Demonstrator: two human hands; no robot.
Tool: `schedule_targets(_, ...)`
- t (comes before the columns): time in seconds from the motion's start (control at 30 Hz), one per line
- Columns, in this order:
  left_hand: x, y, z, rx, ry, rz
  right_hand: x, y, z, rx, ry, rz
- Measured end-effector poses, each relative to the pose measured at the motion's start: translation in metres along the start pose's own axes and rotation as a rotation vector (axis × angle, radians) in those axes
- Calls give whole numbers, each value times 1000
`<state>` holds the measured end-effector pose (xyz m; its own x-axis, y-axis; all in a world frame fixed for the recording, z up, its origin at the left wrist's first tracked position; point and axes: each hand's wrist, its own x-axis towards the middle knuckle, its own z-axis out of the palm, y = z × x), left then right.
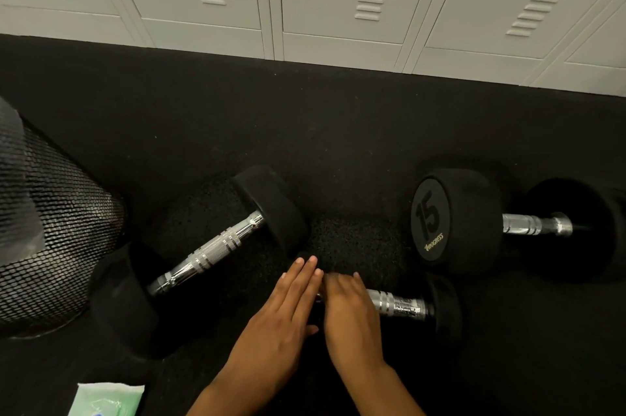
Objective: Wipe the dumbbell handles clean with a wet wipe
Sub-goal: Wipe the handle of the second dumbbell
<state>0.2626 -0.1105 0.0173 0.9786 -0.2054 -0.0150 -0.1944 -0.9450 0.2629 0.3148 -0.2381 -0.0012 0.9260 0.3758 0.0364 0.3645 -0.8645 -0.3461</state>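
Head view: left hand [281, 320] flat, fingers released; right hand [352, 317] fingers over dumbbell handle [396, 305], grasp unclear.

Matt black rubber heads cap shiny, knurled chrome handles [216, 251] left of the hands, on coarse, speckled black rubber floor [338, 144]; a black wire-mesh bin [57, 229] far left, a glossy green plastic wipes pack [108, 398] below, smooth painted metal lockers [338, 2] beyond.
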Motion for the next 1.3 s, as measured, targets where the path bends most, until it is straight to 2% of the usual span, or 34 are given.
schedule_targets(0.17, -3, 0, 1, -39, -15, 6, -18, 24, -8, -44, 14, -165)
schedule_targets(0.37, 0, -2, -2, -92, 20, 1, 9, 4, -9, 46, -100, -20)
schedule_targets(0.47, 2, -3, -3, -120, 45, 16, -4, 4, -7, 135, -41, -31)
schedule_targets(0.57, 2, -3, -3, -146, 72, 20, -14, 10, -7, 123, 48, -137)
schedule_targets(0.8, 4, -1, 1, -151, 79, -15, 15, -5, -19, 31, -204, 55)
schedule_targets(0.9, 6, -1, 0, -162, 88, -22, 11, 4, -24, 75, -171, -60)
schedule_targets(0.93, 5, 0, -1, -171, 94, -23, 12, 9, -28, 83, -207, -106)
schedule_targets(1.0, 4, 1, -1, -188, 106, -25, 22, 17, -35, 91, -335, -131)
schedule_targets(1.17, 5, 0, 0, -234, 103, -41, 61, 11, -37, 123, -628, 66)
schedule_targets(1.23, 6, 0, -1, -236, 80, -55, 58, 13, -39, 120, -627, 34)
schedule_targets(1.3, 6, 0, -3, -241, 55, -69, 43, 16, -43, 73, -516, -68)
